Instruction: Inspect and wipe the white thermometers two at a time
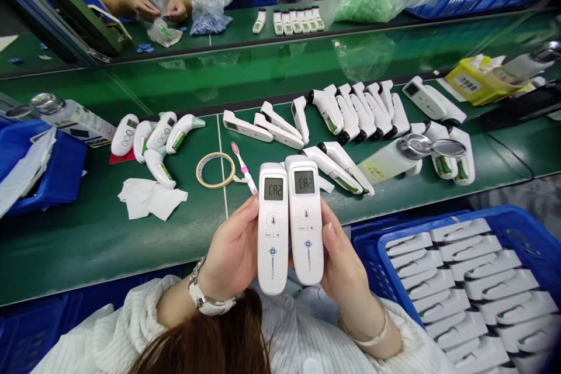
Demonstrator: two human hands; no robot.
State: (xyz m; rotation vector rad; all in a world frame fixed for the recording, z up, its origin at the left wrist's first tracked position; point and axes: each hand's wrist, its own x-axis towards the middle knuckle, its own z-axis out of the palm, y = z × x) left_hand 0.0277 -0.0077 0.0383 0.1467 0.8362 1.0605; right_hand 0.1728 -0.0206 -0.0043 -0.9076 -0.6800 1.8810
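Observation:
My left hand point(234, 245) grips a white infrared thermometer point(272, 251) by its left side, and my right hand point(344, 254) holds a second white thermometer point(307, 245) from the right. Both stand side by side with their faces toward me, and each small screen reads "CA2". The fingers behind them are mostly hidden. Just beyond lie a pink and white toothbrush point(243, 168) and a roll of tape point(215, 170). Two more thermometers point(335, 168) with green boards showing rest on the bench behind my right hand.
Rows of thermometers point(353, 111) line the green bench point(100, 245). A bottle with a metal top point(385, 159) stands at right. A blue crate point(521, 216) of white thermometers sits lower right, a blue bin point(65, 163) at left. Across the bench, a co-worker's hands point(160, 9) handle a small bag.

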